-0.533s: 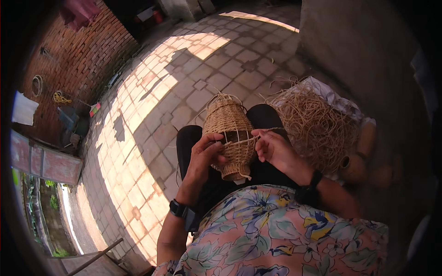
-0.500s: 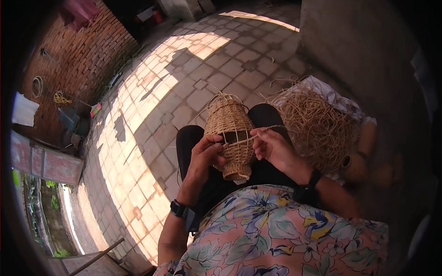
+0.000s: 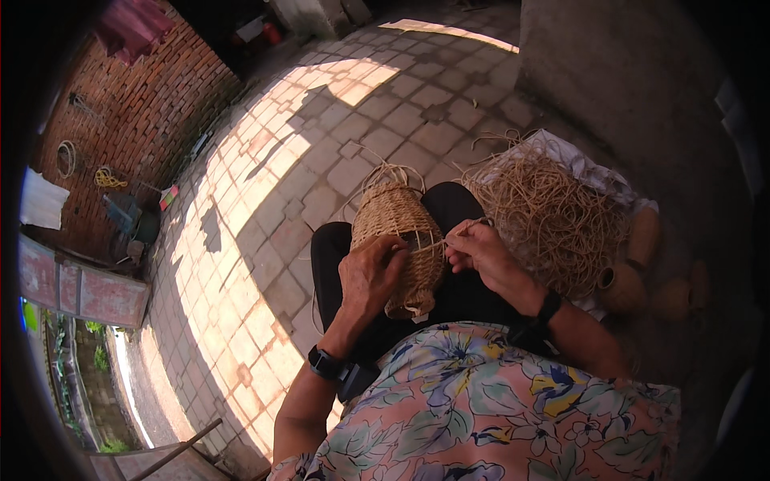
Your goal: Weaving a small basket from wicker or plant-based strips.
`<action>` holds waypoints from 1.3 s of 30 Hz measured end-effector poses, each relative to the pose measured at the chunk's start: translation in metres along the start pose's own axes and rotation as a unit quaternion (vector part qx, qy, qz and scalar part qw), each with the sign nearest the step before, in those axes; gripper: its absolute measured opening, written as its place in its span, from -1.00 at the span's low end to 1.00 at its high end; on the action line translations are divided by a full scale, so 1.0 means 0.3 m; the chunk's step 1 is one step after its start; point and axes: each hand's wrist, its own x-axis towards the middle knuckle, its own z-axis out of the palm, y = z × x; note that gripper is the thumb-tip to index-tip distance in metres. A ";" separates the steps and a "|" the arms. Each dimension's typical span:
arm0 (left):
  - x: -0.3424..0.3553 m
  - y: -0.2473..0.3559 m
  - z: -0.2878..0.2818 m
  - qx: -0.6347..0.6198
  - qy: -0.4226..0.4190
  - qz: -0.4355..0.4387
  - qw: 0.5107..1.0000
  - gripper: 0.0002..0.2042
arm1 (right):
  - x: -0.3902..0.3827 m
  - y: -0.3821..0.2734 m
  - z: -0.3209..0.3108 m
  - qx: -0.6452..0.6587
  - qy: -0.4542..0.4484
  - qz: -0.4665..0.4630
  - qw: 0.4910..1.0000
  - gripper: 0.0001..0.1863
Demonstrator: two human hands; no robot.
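A woven basket [image 3: 391, 210] of tan twisted cord lies across my lap, its narrow neck toward me. Around its middle runs a gap where only thin upright ribs show. My left hand [image 3: 370, 271] rests over the basket's left side, fingers curled at the edge of the gap and partly hidden. Just right of the gap, my right hand [image 3: 487, 255] pinches a strand of cord [image 3: 449, 238] between thumb and forefinger, the other fingers curled in. Loose cord ends [image 3: 393, 170] stick out at the basket's far end.
To my right a large tangled heap of cord [image 3: 553, 212] lies on a white sack [image 3: 597, 178]. Several small woven vessels [image 3: 622, 289] lie beside it. Paving [image 3: 257, 272], partly sunlit, stretches ahead and left toward a brick wall [image 3: 152, 96]. A plain wall [image 3: 618, 88] rises at far right.
My left hand has moved up the basket and turned, so its back now covers part of the gap. The right hand has shifted slightly right, still pinching the cord.
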 end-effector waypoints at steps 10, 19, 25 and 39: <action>0.037 0.020 0.032 0.060 -0.018 -0.097 0.993 -0.81 | 0.127 -0.092 0.130 -0.336 -0.062 -0.204 0.917 -0.84; 0.032 0.006 0.047 0.048 -0.001 -0.097 0.994 -0.81 | 0.116 0.027 0.164 -0.486 0.040 -0.279 0.827 -0.90; 0.030 0.021 0.038 0.038 -0.021 -0.117 0.992 -0.80 | 0.115 0.036 0.106 -0.256 0.046 -0.178 0.949 -0.76; 0.012 0.011 0.027 0.051 0.021 -0.058 0.997 -0.79 | -0.155 -0.131 -0.782 -0.622 0.268 0.093 0.730 -0.74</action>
